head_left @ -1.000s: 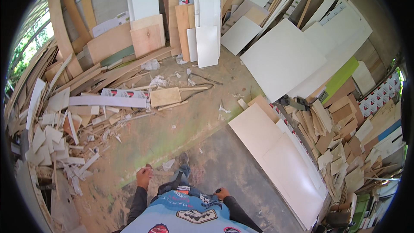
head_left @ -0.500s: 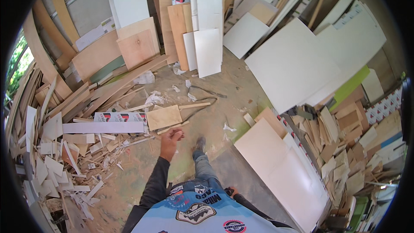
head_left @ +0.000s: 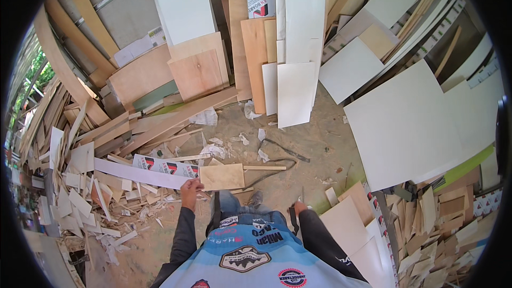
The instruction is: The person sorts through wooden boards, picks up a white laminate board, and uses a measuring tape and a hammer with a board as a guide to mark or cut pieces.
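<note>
My left hand is at the right end of a long narrow white board strip, its fingers closed on that end. Just right of the fingers lies a small rectangular plywood piece. A thin wooden stick extends from the plywood's right side. Behind the strip is a printed grey-white board offcut. My right hand hangs low beside my body, apart from the boards. Its fingers are too small and partly hidden to read.
Scrap wood is heaped at the left. Tall white and wooden panels lean along the back. Large white sheets stand at the right, above more offcuts. A dark strap and crumpled white scraps lie on the floor.
My left hand has gone from above the floor near the plywood to the white strip's end, closing on it. My view has shifted, so the surroundings sit farther right and lower.
</note>
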A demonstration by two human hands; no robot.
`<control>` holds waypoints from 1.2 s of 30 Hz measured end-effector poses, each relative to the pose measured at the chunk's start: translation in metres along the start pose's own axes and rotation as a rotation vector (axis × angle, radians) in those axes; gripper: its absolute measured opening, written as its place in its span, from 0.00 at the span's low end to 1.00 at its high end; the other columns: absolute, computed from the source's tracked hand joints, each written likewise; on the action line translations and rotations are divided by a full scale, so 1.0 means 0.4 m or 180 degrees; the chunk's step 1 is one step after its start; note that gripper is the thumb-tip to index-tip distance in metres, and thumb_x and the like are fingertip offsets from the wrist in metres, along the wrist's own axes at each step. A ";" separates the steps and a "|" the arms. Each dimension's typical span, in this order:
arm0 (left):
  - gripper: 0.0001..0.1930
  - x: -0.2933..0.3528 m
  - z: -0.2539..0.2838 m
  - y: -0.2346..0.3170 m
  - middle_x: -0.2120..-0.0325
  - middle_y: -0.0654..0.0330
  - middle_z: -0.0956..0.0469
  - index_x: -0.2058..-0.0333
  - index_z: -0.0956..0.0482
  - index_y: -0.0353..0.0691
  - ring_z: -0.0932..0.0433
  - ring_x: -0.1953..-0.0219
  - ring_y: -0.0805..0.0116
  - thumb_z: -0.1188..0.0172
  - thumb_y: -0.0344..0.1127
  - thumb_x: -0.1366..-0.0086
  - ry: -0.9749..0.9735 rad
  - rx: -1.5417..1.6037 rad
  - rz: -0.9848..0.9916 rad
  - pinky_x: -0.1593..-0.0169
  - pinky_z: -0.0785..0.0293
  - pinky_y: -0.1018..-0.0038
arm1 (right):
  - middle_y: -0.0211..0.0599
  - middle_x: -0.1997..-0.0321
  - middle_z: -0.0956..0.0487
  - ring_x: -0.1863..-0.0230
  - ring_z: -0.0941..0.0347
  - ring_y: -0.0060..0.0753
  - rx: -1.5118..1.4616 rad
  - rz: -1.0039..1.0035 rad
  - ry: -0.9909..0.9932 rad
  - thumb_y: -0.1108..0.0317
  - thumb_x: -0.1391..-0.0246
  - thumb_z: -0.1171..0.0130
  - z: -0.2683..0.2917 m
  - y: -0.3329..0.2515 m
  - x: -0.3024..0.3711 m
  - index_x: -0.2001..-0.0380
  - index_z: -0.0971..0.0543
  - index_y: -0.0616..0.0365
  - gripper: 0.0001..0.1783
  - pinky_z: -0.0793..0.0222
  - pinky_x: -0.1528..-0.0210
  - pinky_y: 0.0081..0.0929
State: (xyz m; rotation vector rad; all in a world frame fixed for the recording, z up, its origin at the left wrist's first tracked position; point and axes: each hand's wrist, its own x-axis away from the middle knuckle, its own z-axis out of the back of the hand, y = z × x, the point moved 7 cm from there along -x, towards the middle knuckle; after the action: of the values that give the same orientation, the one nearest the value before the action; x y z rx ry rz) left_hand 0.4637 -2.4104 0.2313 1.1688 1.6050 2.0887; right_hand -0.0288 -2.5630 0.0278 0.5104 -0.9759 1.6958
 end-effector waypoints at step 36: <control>0.23 -1.852 -1.716 0.278 0.57 0.40 0.25 0.51 0.28 0.32 0.26 0.51 0.41 0.34 0.36 0.42 -0.2418 -0.3672 -0.1466 0.49 0.28 0.54 | 0.53 0.56 0.21 0.55 0.24 0.60 -0.1618 -0.1273 0.1062 0.50 0.58 0.35 0.730 -0.779 -0.653 0.52 0.24 0.59 0.32 0.28 0.52 0.48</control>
State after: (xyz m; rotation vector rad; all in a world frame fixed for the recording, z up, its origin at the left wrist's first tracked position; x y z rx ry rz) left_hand 0.4740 -3.3904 -0.0368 0.8290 0.1658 1.5000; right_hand 0.3128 -2.9187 0.1129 0.0695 -0.9386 1.0765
